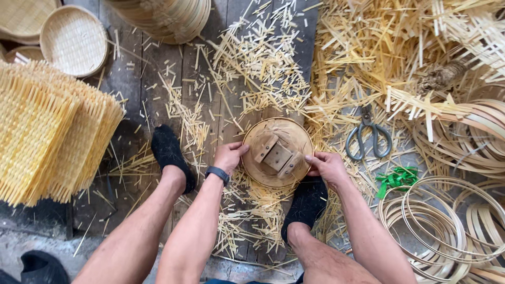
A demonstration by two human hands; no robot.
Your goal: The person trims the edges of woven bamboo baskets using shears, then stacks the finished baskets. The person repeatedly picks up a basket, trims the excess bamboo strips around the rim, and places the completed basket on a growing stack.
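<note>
both hands [230,156] grip round mould [277,152]

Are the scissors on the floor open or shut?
Shut: the scissors lie flat among the bamboo strips, blades together, apart from both hands.

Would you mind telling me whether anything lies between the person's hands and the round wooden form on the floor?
Nothing visible does. The left hand and right hand already grip opposite edges of the round wooden form; the scissors lie apart, to its right.

A round wooden mould [277,152] sits mid-floor between both hands; scissors [368,138] lie right of it, hoops [436,226] farther right, woven mats [47,131] stacked at the left.
</note>
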